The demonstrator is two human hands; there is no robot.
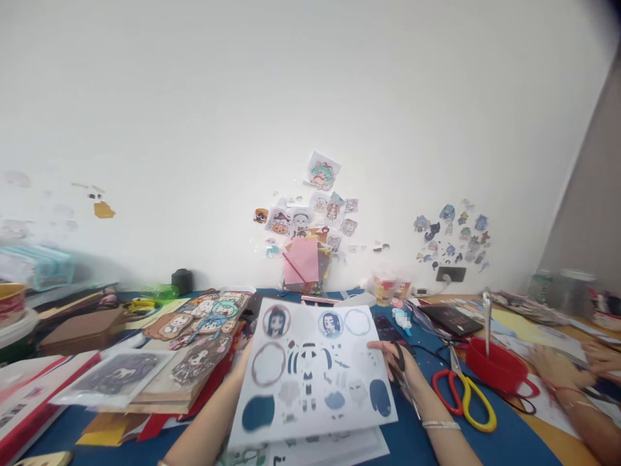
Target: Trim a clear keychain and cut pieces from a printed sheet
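Note:
A white printed sheet (310,369) with cartoon heads, round frames and small cut-out parts is held up in front of me. My right hand (391,359) grips its right edge, and the dark-handled scissors (406,382) hang from the fingers of that hand, blades pointing down. My left forearm (213,408) reaches behind the sheet's left side; the hand itself is hidden there. Below lie more printed sheets (334,448), partly covered. Right of my right hand rest scissors with red and yellow handles (463,395).
A red mug (497,369) with a spoon stands at right, near another person's hands (557,369). Stacked books with cartoon cut-outs (194,362) and a clear-wrapped picture (116,375) lie at left. A blue mat (514,440) covers the table; stickers (323,171) are on the wall.

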